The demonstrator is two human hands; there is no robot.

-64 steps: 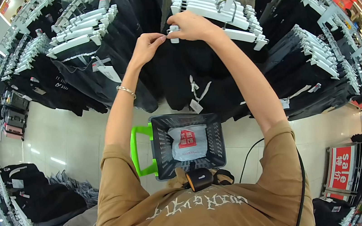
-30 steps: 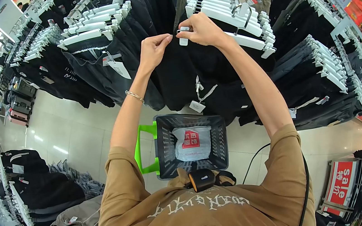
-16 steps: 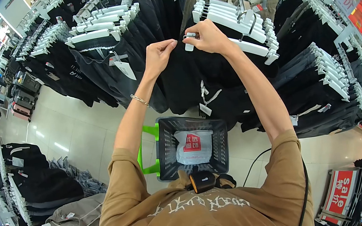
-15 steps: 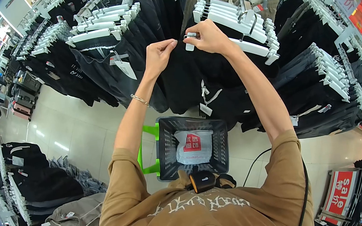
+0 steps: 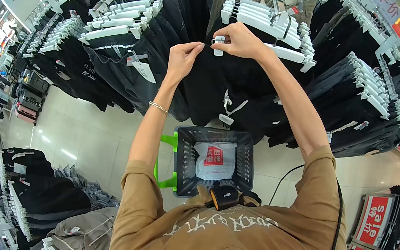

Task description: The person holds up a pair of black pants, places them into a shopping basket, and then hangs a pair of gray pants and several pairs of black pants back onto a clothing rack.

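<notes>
While the right hand [image 5: 245,43] grips one white clip [image 5: 218,46], the left hand [image 5: 185,60] pinches closed — hold unclear

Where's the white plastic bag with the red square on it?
In the head view, the white plastic bag lies inside the dark shopping basket, just below the middle of the picture, right of the green handle.

The person is wearing a brown T-shirt [image 5: 215,239] with short sleeves [image 5: 140,188] that are ending in wide hems. Pale, jagged lettering [image 5: 218,222] is crossing its chest. A silvery bangle [image 5: 158,108] is circling the left wrist [image 5: 164,96]. A black, orange-edged device [image 5: 225,197] is sitting at the waist; a black cable [image 5: 340,215] is running along the shirt's right side.
</notes>
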